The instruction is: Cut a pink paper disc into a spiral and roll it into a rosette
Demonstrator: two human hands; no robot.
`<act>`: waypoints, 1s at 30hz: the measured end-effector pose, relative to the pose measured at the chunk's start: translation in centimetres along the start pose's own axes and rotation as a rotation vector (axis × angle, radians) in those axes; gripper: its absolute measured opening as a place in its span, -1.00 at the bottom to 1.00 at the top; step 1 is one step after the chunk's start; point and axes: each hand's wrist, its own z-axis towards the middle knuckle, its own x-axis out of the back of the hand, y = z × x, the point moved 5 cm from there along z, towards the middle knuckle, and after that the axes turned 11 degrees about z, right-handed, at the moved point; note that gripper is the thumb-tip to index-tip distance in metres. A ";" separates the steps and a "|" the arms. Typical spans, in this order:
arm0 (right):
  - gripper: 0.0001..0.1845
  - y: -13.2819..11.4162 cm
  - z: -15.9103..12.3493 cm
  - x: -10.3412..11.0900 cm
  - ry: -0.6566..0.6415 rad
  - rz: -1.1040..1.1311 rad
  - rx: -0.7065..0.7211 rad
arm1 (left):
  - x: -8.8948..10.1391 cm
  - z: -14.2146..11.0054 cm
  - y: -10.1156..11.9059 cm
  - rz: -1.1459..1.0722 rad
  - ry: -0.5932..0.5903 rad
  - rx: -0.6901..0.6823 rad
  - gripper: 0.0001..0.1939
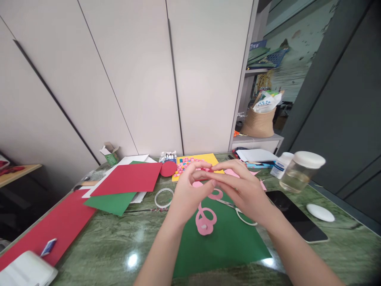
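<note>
My left hand (190, 188) and my right hand (242, 188) are raised over a dark green paper sheet (226, 246), their fingertips meeting. The left fingers curve with the thumb apart from them; the right fingers stretch out toward the left. I see nothing held in either hand, though the overlapping fingers hide part of the space between them. Below lies a pink paper cutout (210, 227) with rounded loops, beside a second pink loop (218, 194). White-handled scissors (249, 221) rest under my right hand, which hides part of them.
Pink and coloured beads (181, 167) lie on yellow paper (208, 157) at the back. To the left are a red sheet (127, 178), a red disc (168, 169) and a tape roll (157, 200). A phone (297, 218), lidded jar (297, 174) and white oval object (320, 212) sit right.
</note>
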 end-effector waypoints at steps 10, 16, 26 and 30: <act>-0.87 -0.1 0.1 1.0 0.144 -0.016 -0.019 | -0.3 -0.3 -0.2 0.015 -0.008 0.031 -0.72; -0.81 0.2 0.1 0.8 0.098 -0.002 -0.063 | -0.7 -0.3 -0.3 0.020 -0.073 -0.005 -0.72; -0.88 -0.3 0.2 0.9 0.103 -0.073 0.035 | -0.2 -0.1 -0.4 -0.017 0.020 0.031 -0.70; -0.80 -0.5 -0.1 1.2 0.130 -0.152 0.167 | 0.1 0.0 -0.5 -0.094 0.030 0.008 -0.70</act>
